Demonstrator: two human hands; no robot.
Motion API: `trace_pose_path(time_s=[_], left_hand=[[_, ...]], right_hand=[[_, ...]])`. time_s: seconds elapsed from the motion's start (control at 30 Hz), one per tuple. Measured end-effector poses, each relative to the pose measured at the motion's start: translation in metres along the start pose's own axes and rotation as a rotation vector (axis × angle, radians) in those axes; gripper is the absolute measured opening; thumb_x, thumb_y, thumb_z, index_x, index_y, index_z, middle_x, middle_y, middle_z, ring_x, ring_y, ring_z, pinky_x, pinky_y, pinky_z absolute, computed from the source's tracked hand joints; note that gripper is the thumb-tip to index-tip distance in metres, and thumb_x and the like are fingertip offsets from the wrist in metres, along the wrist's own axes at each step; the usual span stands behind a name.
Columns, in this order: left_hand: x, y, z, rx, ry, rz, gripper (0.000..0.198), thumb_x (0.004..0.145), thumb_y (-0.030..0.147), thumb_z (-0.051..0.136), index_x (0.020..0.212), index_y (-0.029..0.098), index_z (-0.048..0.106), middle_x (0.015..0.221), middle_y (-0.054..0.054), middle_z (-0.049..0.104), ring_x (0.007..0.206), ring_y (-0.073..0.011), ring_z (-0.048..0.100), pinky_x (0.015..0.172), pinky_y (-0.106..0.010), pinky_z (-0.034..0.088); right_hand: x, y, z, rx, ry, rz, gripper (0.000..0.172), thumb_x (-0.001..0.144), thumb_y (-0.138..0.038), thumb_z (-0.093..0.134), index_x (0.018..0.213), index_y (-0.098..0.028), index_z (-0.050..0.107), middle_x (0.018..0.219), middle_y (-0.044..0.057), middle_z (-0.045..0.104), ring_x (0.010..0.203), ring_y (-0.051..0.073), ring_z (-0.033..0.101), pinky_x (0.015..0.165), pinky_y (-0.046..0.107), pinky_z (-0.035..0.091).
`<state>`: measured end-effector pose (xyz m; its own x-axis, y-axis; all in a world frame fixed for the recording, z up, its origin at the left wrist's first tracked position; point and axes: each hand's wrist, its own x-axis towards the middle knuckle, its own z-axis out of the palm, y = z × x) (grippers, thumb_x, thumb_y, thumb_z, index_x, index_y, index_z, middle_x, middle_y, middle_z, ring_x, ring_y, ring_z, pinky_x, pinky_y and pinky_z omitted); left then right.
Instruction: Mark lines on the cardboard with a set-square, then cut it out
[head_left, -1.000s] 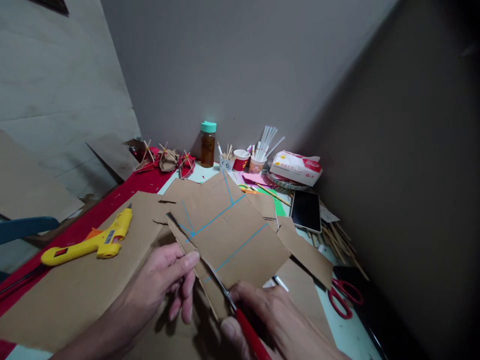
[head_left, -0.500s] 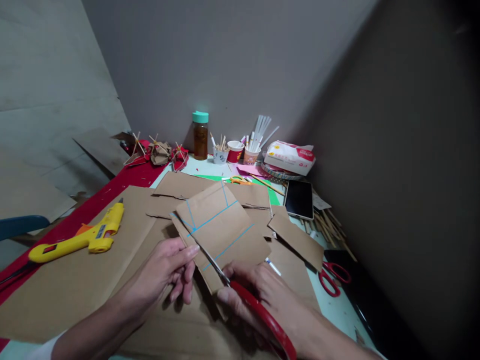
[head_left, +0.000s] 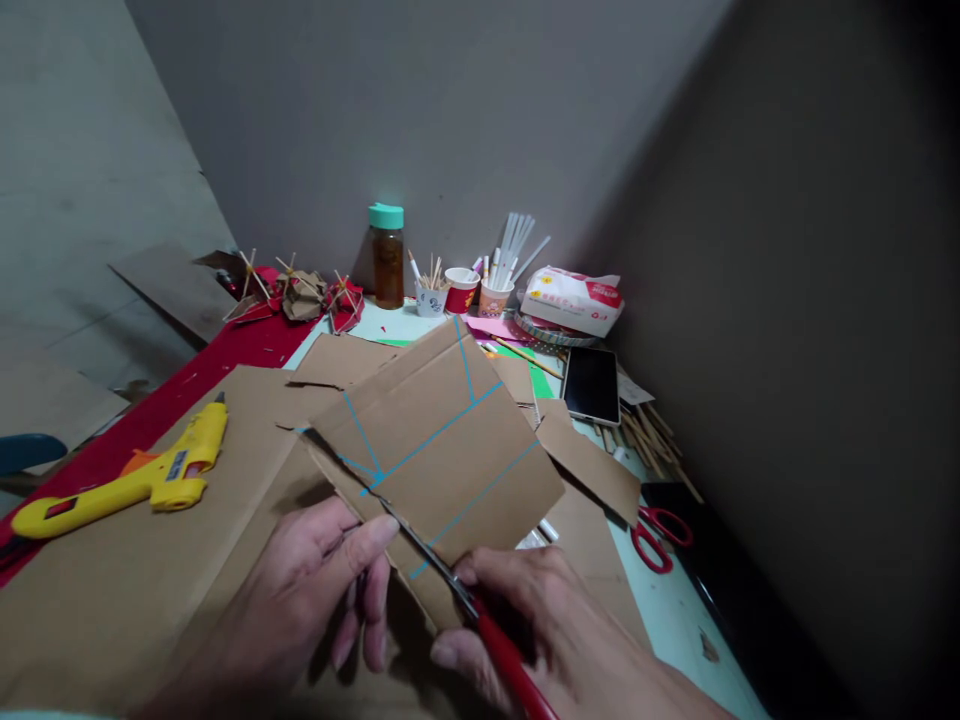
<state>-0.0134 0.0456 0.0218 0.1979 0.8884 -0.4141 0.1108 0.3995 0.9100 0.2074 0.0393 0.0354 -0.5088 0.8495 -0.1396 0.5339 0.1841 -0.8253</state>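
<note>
A cardboard piece (head_left: 450, 450) with blue drawn lines is held up in front of me, tilted. My left hand (head_left: 330, 575) pinches the narrow strip along its lower left edge between thumb and fingers. My right hand (head_left: 532, 620) is wrapped round red-handled scissors (head_left: 506, 655). Their metal blades lie along the cut between the strip and the wider part, with the tip close to my left thumb. The cut runs on up to the card's left corner, past the blue lines. Part of the scissors' handle is hidden by my right hand.
Large cardboard sheets (head_left: 247, 430) cover the table. A yellow glue gun (head_left: 176, 470) lies left. Behind stand a bottle (head_left: 388, 260), cups (head_left: 461, 290) of sticks and pens, and a tissue pack (head_left: 574, 300). A phone (head_left: 591, 385) and second red scissors (head_left: 660, 538) lie right.
The cardboard has come nearer and appears larger, with both hands still on it and the scissors. The background has shifted slightly left and up in view.
</note>
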Motion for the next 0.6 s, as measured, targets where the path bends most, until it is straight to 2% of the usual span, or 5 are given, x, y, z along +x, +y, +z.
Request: trace_pose_path(time_s=[0.07,0.17,0.37,0.47,0.6], left_hand=[[0.001,-0.002,-0.001,-0.003,0.003,0.001,0.061,0.080,0.077,0.066,0.060,0.021,0.056,0.046,-0.009,0.063,0.036,-0.0119,0.051,0.038,-0.016,0.032],[0.001,-0.001,-0.001,0.001,0.012,0.000,0.058,0.081,0.073,0.067,0.059,0.020,0.057,0.047,-0.008,0.063,0.037,-0.0109,0.050,0.040,-0.015,0.033],[0.004,0.002,0.002,-0.025,0.022,-0.019,0.059,0.078,0.074,0.070,0.057,0.020,0.055,0.045,-0.010,0.062,0.034,-0.0099,0.047,0.038,-0.014,0.032],[0.007,-0.004,0.001,-0.050,0.025,-0.014,0.064,0.071,0.080,0.071,0.056,0.021,0.052,0.042,-0.008,0.059,0.031,-0.0119,0.047,0.033,-0.016,0.030],[0.007,-0.008,-0.002,-0.064,0.032,0.026,0.064,0.074,0.079,0.073,0.058,0.020,0.055,0.048,-0.005,0.061,0.035,-0.0143,0.055,0.035,-0.017,0.035]], right_hand=[[0.002,0.004,0.004,0.026,-0.005,-0.034,0.044,0.091,-0.053,0.066,0.069,-0.023,0.044,0.061,-0.006,0.042,0.055,0.011,0.038,0.054,0.027,0.029],[0.002,0.008,0.007,0.008,0.028,-0.067,0.048,0.097,-0.060,0.059,0.069,-0.023,0.043,0.063,-0.005,0.045,0.059,0.012,0.043,0.058,0.026,0.033],[0.004,0.017,0.014,-0.018,0.038,-0.164,0.038,0.101,-0.043,0.054,0.072,-0.023,0.042,0.064,-0.005,0.045,0.057,0.010,0.042,0.058,0.025,0.033],[0.005,0.020,0.018,0.031,0.060,-0.195,0.037,0.101,-0.041,0.055,0.072,-0.023,0.042,0.063,-0.006,0.042,0.055,0.009,0.040,0.056,0.024,0.032],[0.004,0.018,0.016,0.078,0.077,-0.154,0.044,0.098,-0.047,0.064,0.069,-0.022,0.043,0.060,-0.008,0.039,0.054,0.008,0.037,0.053,0.024,0.028]])
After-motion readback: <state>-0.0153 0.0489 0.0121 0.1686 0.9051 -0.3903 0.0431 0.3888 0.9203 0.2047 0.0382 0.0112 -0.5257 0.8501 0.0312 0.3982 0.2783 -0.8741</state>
